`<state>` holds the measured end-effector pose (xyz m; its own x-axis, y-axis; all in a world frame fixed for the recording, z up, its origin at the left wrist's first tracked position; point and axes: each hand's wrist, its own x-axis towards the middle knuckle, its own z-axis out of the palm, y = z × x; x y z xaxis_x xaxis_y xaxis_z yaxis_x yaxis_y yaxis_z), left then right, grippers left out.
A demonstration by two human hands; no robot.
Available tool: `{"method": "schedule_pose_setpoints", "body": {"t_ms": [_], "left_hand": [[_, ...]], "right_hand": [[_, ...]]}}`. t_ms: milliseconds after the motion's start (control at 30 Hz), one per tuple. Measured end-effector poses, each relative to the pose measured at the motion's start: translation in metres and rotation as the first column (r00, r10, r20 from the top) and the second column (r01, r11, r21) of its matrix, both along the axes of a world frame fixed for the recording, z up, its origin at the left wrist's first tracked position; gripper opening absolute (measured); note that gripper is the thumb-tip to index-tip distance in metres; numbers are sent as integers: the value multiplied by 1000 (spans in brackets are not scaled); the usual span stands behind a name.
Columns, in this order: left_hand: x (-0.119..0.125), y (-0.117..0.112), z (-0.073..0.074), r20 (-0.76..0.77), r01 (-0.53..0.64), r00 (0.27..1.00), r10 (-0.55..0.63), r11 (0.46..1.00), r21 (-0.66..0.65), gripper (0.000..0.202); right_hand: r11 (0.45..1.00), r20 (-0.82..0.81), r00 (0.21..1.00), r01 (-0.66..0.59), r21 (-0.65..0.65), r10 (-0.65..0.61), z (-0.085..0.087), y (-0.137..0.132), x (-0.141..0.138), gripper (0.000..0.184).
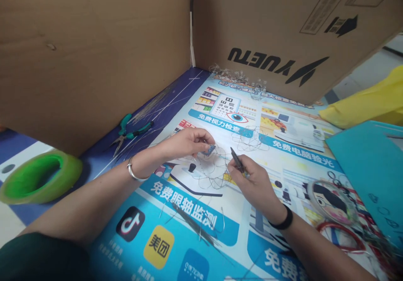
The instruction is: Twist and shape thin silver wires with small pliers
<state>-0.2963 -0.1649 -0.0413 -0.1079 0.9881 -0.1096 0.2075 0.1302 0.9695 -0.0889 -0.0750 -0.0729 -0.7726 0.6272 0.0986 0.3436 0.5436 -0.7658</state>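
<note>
My left hand (pixel 192 142) is closed, pinching a small blue square piece (pixel 210 150) between thumb and fingers. Loops of thin wire (pixel 214 174) spread out below it, between both hands, over the printed sheet. My right hand (pixel 253 182) is closed round a dark tool with a pointed tip (pixel 236 158). That tip points up and to the left, toward the wire loops, and the rest of the tool is largely hidden in the palm. Thin wire also passes close to the right fingertips; whether they grip it, I cannot tell.
Green-handled pliers (pixel 127 134) and a tape roll (pixel 40 176) lie left. Loose wires (pixel 192 222) rest in front, and more wire loops (pixel 250 138) farther back. Cardboard walls (pixel 267 29) stand behind. A round cartoon charm (pixel 329 201) and turquoise box (pixel 371 167) are at right.
</note>
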Motion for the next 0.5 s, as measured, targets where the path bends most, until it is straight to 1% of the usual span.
{"method": "schedule_pose_setpoints", "body": {"t_ms": [267, 500], "left_hand": [[1, 1, 0, -12, 33, 999, -33, 999, -10, 19], [-2, 1, -6, -48, 64, 997, -65, 998, -26, 18]], "right_hand": [[999, -37, 999, 37, -28, -38, 0, -1, 0, 11], [997, -58, 995, 76, -19, -77, -1, 1, 1, 10]]}}
